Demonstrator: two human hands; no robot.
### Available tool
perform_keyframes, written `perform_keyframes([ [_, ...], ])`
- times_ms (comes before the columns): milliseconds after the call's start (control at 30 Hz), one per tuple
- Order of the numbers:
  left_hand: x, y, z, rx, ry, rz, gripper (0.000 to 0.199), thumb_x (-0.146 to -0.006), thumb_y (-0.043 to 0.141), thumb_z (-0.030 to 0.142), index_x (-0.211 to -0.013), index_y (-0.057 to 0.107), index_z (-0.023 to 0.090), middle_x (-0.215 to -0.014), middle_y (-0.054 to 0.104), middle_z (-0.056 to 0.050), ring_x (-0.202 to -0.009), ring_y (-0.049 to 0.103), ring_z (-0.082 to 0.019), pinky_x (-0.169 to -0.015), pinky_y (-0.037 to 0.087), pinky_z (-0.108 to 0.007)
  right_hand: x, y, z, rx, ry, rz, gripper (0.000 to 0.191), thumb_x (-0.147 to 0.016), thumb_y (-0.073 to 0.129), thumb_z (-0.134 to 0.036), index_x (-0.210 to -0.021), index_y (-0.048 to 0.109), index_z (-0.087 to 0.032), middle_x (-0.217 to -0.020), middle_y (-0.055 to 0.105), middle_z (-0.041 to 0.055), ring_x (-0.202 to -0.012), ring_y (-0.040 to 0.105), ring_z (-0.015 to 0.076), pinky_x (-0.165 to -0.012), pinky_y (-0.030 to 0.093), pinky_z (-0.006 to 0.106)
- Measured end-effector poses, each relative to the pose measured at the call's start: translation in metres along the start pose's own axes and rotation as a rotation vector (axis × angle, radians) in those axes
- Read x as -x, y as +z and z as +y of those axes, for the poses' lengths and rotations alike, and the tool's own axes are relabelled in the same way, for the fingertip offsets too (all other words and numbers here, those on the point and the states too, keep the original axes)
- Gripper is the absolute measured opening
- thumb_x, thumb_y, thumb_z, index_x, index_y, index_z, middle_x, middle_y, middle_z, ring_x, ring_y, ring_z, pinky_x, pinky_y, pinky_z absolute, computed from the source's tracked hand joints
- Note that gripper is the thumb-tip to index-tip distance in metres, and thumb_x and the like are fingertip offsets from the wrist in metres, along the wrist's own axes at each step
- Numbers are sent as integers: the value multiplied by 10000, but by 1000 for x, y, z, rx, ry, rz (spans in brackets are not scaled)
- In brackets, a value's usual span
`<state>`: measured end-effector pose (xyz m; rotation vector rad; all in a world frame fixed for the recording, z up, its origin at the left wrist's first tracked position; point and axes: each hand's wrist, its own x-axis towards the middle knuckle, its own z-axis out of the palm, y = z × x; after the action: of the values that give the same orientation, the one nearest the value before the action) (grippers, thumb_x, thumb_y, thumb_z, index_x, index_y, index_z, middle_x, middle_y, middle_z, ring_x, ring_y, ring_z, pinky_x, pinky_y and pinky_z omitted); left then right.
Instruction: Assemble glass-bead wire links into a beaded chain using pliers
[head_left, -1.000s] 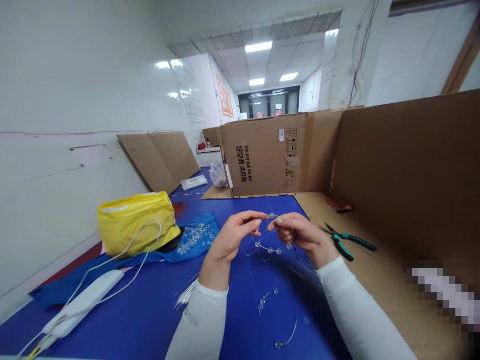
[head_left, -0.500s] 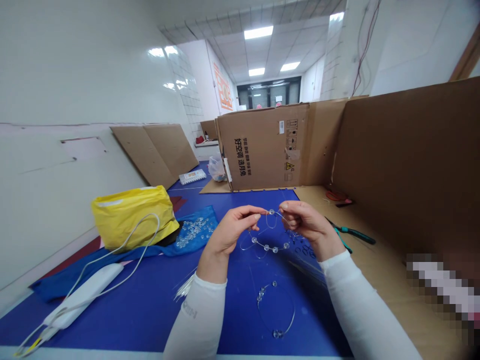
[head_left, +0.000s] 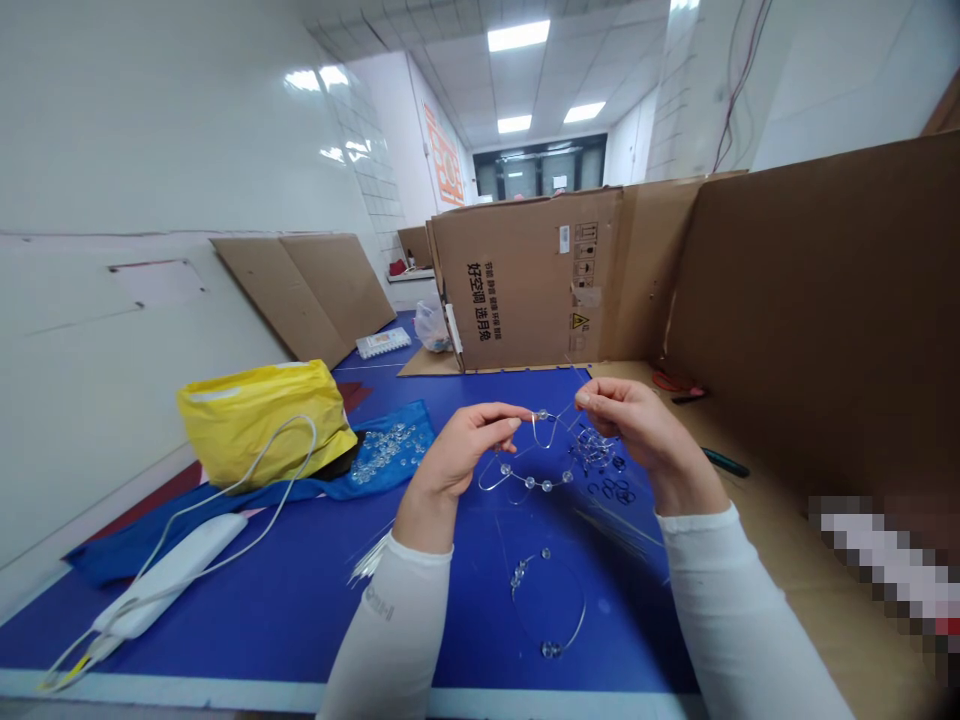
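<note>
My left hand (head_left: pixel 476 440) pinches a clear bead (head_left: pixel 543 414) and the thin cord running through it between thumb and forefinger. From that hand hangs a loop of clear cord with several clear beads (head_left: pixel 530 483) strung along it. My right hand (head_left: pixel 622 410) is closed in a pinch on the cord, to the right of the bead, with a loose cord end sticking up beyond the fingers. Nearer to me, a second beaded loop (head_left: pixel 551 649) lies on the blue table. Dark rings and wire pieces (head_left: pixel 596 446) lie under my right hand.
Loose clear beads (head_left: pixel 386 452) lie on a blue cloth at the left, beside a yellow bag (head_left: pixel 266 420). A white power strip (head_left: pixel 169 580) with its cord sits front left. Green-handled pliers (head_left: pixel 724 461) rest on cardboard at the right. Cardboard walls (head_left: pixel 525 290) stand behind.
My right hand has moved to the right, away from my left, drawing the cord along. My left hand stays nearly in place with the bead.
</note>
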<state>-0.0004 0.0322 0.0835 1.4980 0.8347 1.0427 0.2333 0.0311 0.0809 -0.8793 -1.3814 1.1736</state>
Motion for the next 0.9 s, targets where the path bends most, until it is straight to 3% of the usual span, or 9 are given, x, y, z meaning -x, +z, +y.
perform_keyframes([
  [900,2,2,3,-4,-9,-11,217,-781,739,269,-967,809,183,-865,705,-46,-681,559,-108,-675,461,-261,3,-2,0,15,1,-22,327,-706,774,-478,-676,625,-188,-505,385,-61,-487,267,83,-485,147,288],
])
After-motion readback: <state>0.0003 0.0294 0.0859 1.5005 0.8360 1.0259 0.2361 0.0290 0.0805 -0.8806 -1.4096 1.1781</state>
